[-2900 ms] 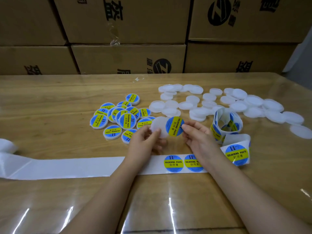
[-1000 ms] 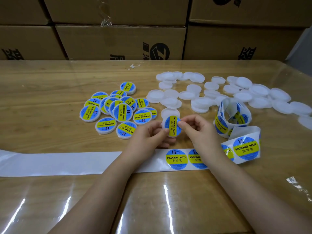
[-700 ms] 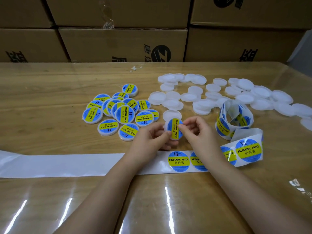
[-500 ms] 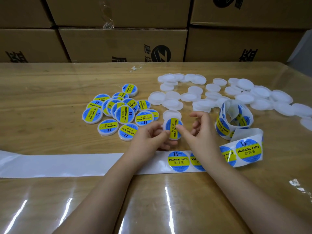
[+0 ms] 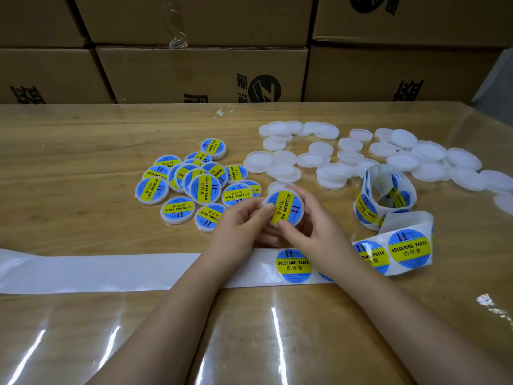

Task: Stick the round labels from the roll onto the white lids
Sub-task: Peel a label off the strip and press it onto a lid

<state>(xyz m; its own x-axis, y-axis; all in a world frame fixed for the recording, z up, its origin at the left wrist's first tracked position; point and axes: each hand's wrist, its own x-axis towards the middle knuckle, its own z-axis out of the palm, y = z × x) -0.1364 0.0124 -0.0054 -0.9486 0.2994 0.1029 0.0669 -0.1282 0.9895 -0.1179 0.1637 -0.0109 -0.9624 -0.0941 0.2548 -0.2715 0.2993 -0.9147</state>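
Presently, a round white plastic lid (image 5: 286, 209), its blue-and-yellow paper label (image 5: 280, 207) on, is pinched by both the left hand (image 5: 238, 222) and right hand (image 5: 316, 232) beside the labelled pile (image 5: 200, 184); a crease could be trapped by uneven pressing.

Loads of room on the left side of the table (image 5: 69, 140) – bare wood from the far edge down to the strip (image 5: 97, 269), which lies flat across from the left edge towards the right. The near edge is wide open too, apart from the two forearms. The middle is cramped: labelled lids (image 5: 205, 188) heaped left of centre, blank lids (image 5: 333, 162) scattered from centre out to the right edge, and the roll (image 5: 385, 195) standing curled just in front of them. The left hand (image 5: 238, 223) and right hand (image 5: 316, 229) fill the gap between, both round one lid (image 5: 286, 208). Boxes (image 5: 200, 73) wall off the far edge – no way through there.
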